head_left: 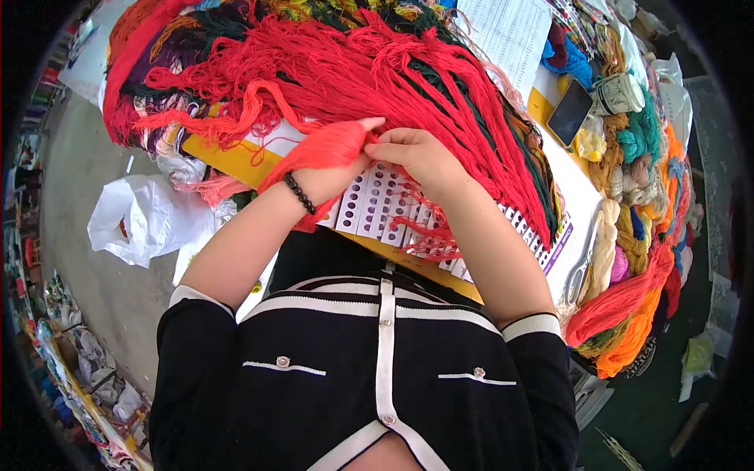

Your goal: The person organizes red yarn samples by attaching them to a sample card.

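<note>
A coral-red skein of thread (326,147) is draped over my left hand (338,169), which is closed round part of it. Beside it, my right hand (412,155) pinches strands of the same thread at its end, the fingertips of both hands close together. Beneath my hands lies a white card with rows of punched holes (373,206), with loose red strands across it. A large heap of red thread (338,71) spreads just beyond both hands, with dark green strands among it.
A phone (570,113), a cone of white thread (618,94) and scissors (580,275) lie on the right. Coloured skeins (640,188) line the right edge. A white plastic bag (145,220) is at the left. Printed sheets (506,39) lie at the back.
</note>
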Demonstrator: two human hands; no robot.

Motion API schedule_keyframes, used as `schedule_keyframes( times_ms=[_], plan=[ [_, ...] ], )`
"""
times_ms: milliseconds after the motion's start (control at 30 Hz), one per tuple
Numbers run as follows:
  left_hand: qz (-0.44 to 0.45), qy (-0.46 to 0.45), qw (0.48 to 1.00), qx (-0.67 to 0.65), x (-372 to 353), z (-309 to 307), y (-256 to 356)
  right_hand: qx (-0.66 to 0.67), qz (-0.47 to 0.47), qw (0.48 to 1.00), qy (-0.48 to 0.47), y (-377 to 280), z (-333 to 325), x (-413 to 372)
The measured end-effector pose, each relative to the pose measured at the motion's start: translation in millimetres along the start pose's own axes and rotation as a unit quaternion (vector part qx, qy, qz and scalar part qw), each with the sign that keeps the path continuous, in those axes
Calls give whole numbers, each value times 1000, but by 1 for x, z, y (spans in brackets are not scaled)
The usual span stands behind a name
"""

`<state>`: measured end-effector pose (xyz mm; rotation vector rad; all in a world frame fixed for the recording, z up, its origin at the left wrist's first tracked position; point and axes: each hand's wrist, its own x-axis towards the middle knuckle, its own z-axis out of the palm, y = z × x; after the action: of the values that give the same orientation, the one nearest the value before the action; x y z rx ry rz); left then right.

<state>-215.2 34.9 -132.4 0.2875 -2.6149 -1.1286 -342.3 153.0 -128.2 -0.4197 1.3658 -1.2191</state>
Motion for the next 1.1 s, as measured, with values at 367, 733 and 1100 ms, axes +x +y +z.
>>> schedule_keyframes(
  times_ms=[367, 733, 1100],
  plan=[
    [-68, 243, 645, -721, -74, -142, -56, -170, 33, 981, 84, -4, 5, 3],
    [-71, -33, 997, -21, -15, -28, -17, -174, -19, 984, -17, -14, 10, 18],
    [-32, -7, 997, 73, -21, -23, -19, -370, -330, 863, 96, 11, 0, 16]
  ],
)
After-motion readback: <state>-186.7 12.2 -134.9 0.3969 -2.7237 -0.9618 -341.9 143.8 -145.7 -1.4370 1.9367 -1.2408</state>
